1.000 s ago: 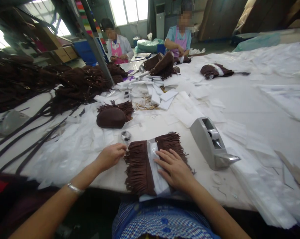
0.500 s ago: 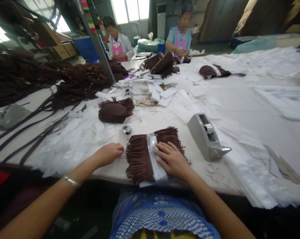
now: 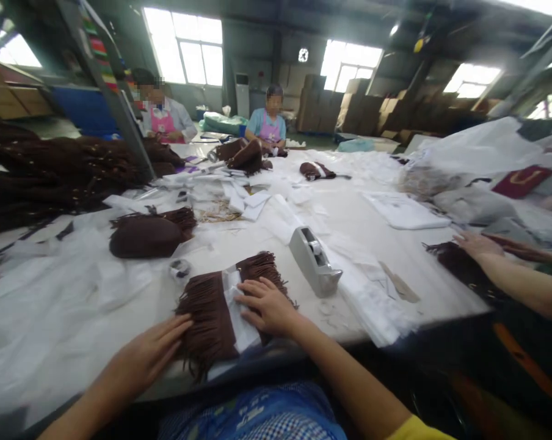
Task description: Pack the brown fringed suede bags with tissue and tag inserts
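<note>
A dark brown fringed bag lies flat at the table's near edge, with a white wrapping strip around its middle. My right hand rests on the strip and the right half of the bag, palm down, its fingers spread. On the other side, my left hand has its fingers stretched out, and the fingertips touch the fringe at the bag's left edge. Part of the bag is hidden under my right hand. Just behind the bag sits a small roll of clear tape.
A grey tape dispenser stands right of the bag, beside long white plastic sheets. Another brown bag lies behind on the left. At far right a co-worker's hand is on a dark fringed item. Two people work across the table.
The view has swung right, bringing the co-worker's arms in. My left hand has gone from curled beside the bag to stretched out against its fringe. My right hand stays on the strip.
</note>
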Demonstrator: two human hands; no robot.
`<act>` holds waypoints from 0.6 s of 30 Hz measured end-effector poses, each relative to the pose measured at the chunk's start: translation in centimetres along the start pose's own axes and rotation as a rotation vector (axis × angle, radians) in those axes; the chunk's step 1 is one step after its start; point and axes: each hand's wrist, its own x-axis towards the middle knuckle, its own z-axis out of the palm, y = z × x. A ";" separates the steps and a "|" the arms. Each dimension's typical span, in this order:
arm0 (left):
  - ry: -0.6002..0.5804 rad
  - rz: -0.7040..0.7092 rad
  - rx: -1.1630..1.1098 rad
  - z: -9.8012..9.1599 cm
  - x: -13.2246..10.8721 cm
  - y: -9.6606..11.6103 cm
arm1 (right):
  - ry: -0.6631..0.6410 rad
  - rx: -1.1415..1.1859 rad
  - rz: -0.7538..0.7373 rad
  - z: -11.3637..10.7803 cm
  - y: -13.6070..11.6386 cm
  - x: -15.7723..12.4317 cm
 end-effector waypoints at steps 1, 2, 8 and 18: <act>0.042 -0.048 -0.001 0.4 -1.5 -1.6 | 0.002 0.006 -0.002 -0.1 0.1 0.0; 0.074 -0.121 -0.011 0.4 -3.0 -2.5 | -0.001 0.015 -0.009 -0.3 0.2 0.2; 0.082 -0.757 -0.683 -0.9 -6.0 7.6 | -0.019 0.016 -0.047 -3.2 1.4 5.3; 0.198 -1.199 -2.137 3.8 -0.1 17.3 | -0.726 0.045 0.239 -4.7 6.2 15.5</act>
